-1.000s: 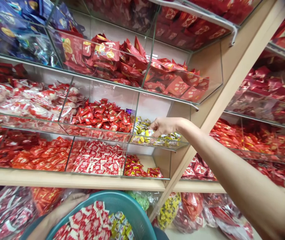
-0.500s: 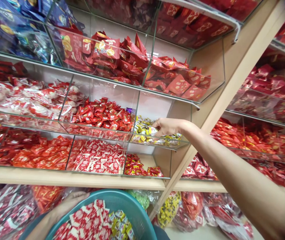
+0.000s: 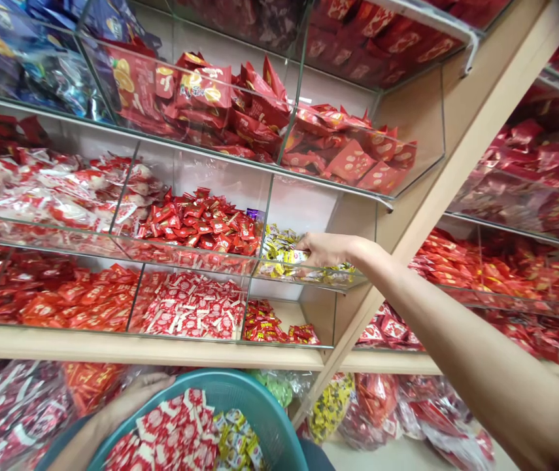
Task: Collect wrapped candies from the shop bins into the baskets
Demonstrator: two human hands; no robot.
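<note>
My right hand (image 3: pixel 327 250) reaches into a clear-fronted compartment of yellow-and-white wrapped candies (image 3: pixel 279 245). Its fingers are curled down around some of them, the fingertips partly hidden by wrappers. At the bottom, my left hand (image 3: pixel 144 390) grips the left rim of a teal plastic basket (image 3: pixel 279 409); its thumb is out of sight. Inside the basket, red-and-white wrapped candies (image 3: pixel 176 425) fill the left and middle, while a smaller heap of yellow-and-white candies (image 3: pixel 237 441) lies to their right.
Glass dividers split the shelves into bins, with red candies (image 3: pixel 201 222) left of my right hand and red-and-white packets (image 3: pixel 193 304) below. A slanting wooden upright (image 3: pixel 421 216) stands beside my right forearm. Bagged yellow candies (image 3: pixel 331 405) lie under the bottom shelf (image 3: pixel 161 347).
My right hand stays in the yellow-and-white candies, its fingers shifting only slightly among them. The left hand and basket hold nearly the same place; the view has tilted a little.
</note>
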